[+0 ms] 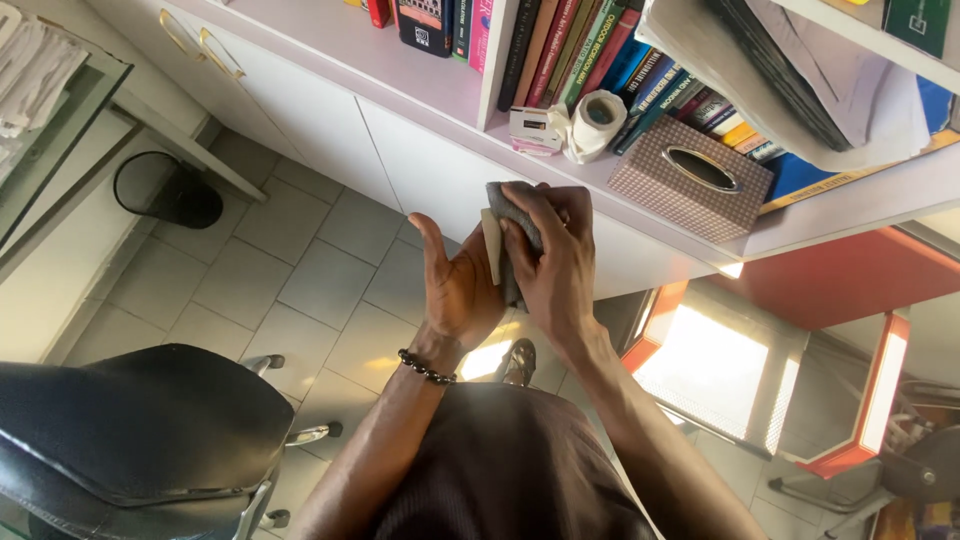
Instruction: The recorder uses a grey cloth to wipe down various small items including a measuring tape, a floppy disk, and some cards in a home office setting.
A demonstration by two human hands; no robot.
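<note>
Two hands meet right in the middle of the frame, pressed around a grey cloth (515, 215) that's folded over something flat and pale, maybe a small card or slab, hard to tell since only one edge pokes out. The left hand (458, 283) is upright with the palm flat against that pale edge, thumb sticking up, and there's a dark bead bracelet (427, 368) on the wrist. The right hand (556, 262) has its fingers curled over the top of the cloth, gripping it against the other palm. Just above, upper centre, a white shelf (420, 80) holds a row of books (575, 45), a toilet paper roll (595, 122) and a checked brown tissue box (690, 178) to its right. Lower left there's a black office chair (130, 430), and a black mesh bin (165, 188) sits on the grey tiled floor (300, 270) at the left.
</note>
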